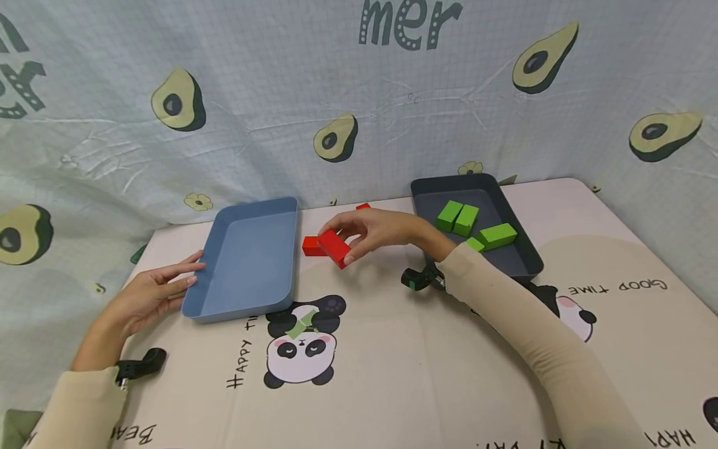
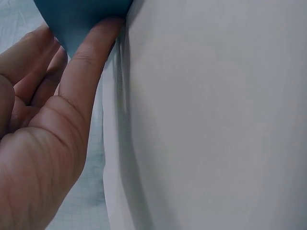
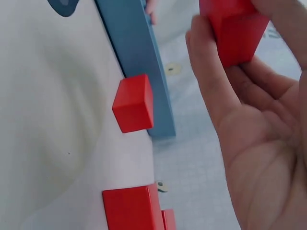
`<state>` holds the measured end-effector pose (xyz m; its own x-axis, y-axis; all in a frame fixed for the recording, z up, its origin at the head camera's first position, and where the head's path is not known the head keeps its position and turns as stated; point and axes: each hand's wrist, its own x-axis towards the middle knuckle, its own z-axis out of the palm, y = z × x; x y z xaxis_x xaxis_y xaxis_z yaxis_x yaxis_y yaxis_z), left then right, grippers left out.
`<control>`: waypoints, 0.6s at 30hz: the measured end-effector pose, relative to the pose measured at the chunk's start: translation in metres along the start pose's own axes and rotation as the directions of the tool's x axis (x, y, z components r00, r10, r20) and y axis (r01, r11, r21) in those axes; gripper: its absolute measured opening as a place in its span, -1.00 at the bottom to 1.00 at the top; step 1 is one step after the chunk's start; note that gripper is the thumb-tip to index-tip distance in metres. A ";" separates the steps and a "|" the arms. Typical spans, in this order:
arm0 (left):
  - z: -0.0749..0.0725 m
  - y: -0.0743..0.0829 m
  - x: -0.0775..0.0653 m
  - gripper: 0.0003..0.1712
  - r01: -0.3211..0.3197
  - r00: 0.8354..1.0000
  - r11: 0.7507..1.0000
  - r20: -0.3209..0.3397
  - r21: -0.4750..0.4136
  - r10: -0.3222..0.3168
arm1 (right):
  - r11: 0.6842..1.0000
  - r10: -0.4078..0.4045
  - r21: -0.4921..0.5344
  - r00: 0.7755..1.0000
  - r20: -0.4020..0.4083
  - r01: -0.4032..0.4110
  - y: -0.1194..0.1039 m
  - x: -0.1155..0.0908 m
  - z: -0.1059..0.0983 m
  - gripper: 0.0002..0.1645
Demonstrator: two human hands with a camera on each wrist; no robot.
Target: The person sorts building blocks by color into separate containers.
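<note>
Between the thumb and fingers of my right hand (image 1: pixel 377 227) a red block (image 1: pixel 335 248) is pinched, tilted and raised above the table. In the right wrist view this red block (image 3: pixel 235 38) shows at the top, against the fingers. Another red block (image 1: pixel 313 246) lies on the table just behind it, beside the blue tray (image 1: pixel 247 312). My left hand (image 1: pixel 148 296) rests its extended fingertips against the left side of that tray. The left wrist view shows the thumb (image 2: pixel 81 79) touching the tray's outer wall (image 2: pixel 81 19). Nothing lies in the blue tray.
On the right stands a dark grey tray (image 1: pixel 524 252) with several green blocks (image 1: pixel 498 236), partly behind the right forearm. A further red block (image 1: pixel 363 206) peeks out behind the right hand. A printed fabric (image 1: pixel 252 93) hangs along the table's far edge.
</note>
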<state>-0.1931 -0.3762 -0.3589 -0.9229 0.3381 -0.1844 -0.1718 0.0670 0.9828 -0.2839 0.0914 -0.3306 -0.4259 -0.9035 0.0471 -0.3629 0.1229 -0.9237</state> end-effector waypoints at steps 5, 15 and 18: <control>0.001 0.000 0.000 -0.54 0.003 1.000 1.000 0.005 -0.004 -0.003 | 0.996 -0.065 -0.064 0.997 -0.044 0.062 -0.002 0.004 0.002 -0.24; 0.002 -0.001 0.001 -0.49 0.006 1.000 1.000 -0.009 0.030 -0.006 | 0.991 -0.121 -0.073 0.991 -0.062 0.116 0.000 0.006 0.003 -0.23; 0.002 -0.001 0.000 -0.51 0.001 1.000 1.000 -0.002 0.010 -0.001 | 0.990 -0.119 -0.081 0.991 -0.066 0.114 0.000 0.006 0.003 -0.23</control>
<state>-0.1929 -0.3746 -0.3595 -0.9236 0.3358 -0.1849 -0.1688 0.0769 0.9827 -0.2841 0.0846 -0.3314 -0.4335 -0.8826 0.1822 -0.4749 0.0519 -0.8785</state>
